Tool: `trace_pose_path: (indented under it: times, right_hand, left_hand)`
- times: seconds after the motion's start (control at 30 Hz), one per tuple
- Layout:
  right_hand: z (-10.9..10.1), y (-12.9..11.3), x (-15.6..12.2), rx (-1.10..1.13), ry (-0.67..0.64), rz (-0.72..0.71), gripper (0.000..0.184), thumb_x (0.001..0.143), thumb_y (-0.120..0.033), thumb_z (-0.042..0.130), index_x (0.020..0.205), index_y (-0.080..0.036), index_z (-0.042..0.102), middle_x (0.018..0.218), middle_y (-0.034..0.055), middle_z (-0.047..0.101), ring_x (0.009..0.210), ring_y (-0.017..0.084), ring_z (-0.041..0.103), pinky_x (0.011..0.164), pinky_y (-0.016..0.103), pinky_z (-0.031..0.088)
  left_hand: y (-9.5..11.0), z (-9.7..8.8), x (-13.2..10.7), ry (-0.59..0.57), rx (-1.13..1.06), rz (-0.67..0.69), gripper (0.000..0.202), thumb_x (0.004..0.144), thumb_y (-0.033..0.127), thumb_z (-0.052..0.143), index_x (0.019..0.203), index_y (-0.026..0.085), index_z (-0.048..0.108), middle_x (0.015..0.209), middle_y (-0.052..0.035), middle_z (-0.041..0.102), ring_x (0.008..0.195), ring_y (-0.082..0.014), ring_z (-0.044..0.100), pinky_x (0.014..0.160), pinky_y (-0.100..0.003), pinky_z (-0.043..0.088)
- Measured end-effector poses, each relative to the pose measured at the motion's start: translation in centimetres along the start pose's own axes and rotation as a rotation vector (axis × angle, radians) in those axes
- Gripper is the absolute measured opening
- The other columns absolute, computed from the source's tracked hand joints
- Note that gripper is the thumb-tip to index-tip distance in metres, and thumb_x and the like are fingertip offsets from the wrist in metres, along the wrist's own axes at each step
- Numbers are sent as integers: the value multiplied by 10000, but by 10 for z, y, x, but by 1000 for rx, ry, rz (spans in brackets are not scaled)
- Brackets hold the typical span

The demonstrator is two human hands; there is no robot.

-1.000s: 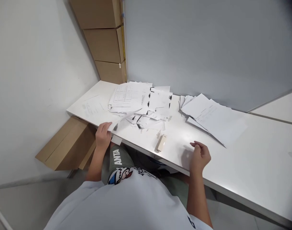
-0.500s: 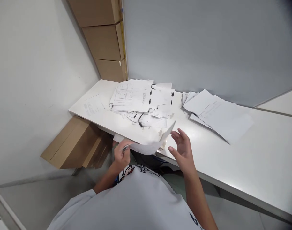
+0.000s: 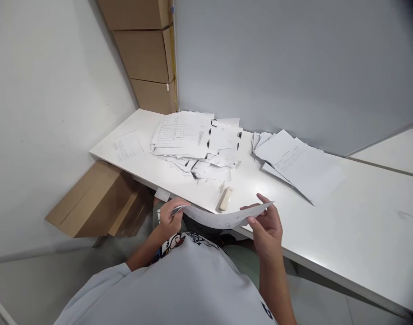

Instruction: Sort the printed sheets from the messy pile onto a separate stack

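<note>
My left hand (image 3: 171,217) grips one end of a sheet of paper (image 3: 213,220), its fingers closed round the folded-looking edge. The sheet sags in a curve above the table's front edge, close to my body. At its other end my right hand (image 3: 270,228) has the paper between the thumb and the fingers. Just beyond the sheet lies a small cream object (image 3: 225,199) that looks like a stapler.
Printed sheets and torn paper form a pile (image 3: 189,137) on the white table (image 3: 358,221). Another paper stack (image 3: 294,160) lies farther right. Cardboard boxes (image 3: 147,54) stand in the back corner, and a carton (image 3: 87,198) sits below the table's left end.
My right hand was apart from the sheet and now holds its free end. The raised end has come down and stretched rightward, uncovering the cream object. My left hand keeps its grip.
</note>
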State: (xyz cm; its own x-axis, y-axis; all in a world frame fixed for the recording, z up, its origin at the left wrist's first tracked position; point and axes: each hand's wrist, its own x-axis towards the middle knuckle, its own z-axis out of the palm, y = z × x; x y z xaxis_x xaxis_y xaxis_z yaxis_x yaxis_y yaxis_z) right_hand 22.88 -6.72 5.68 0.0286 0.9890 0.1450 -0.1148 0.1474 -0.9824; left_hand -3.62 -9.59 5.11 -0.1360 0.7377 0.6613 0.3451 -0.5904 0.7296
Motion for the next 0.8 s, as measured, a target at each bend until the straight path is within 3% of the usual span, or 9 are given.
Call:
trace_pose_path:
  times: [0.3,0.5,0.63,0.73,0.8]
  right_hand:
    - [0,2,-2,-54,-54,5,454,806,-382,722,1229,-264,605,857,37,633,802,208,611,655,311,489]
    - [1,1,-3,15,-18,-33,193,816,-369,713,878,-232,591,855,19,627,756,173,584,654,286,457]
    - [-2,-10,-9,20,3,-119,165,856,-306,673,860,-240,522,890,22,617,826,176,598,700,301,451]
    - [-7,-7,-21,-26,-5,-126,186,851,-293,676,858,-246,497,886,28,640,854,198,622,745,349,475]
    - [-8,0,-34,-27,20,-98,193,847,-294,676,834,-242,490,852,24,641,811,193,625,708,340,481]
  left_hand:
    - [-2,2,2,-3,-36,11,235,961,225,436,982,209,669,792,-47,710,657,-166,686,581,-285,544]
    - [2,5,8,112,2,46,214,963,231,458,982,211,671,809,-35,693,669,-147,655,573,-257,512]
    - [4,12,15,13,-1,-8,148,914,310,596,1005,199,635,843,-39,671,707,-151,645,577,-253,510]
    - [-1,22,11,-131,-105,-70,155,927,313,580,1022,195,611,869,-55,672,781,-174,666,682,-308,548]
    - [-6,30,3,-167,-220,-78,168,952,325,536,1032,192,602,876,-65,676,806,-188,682,729,-348,560]
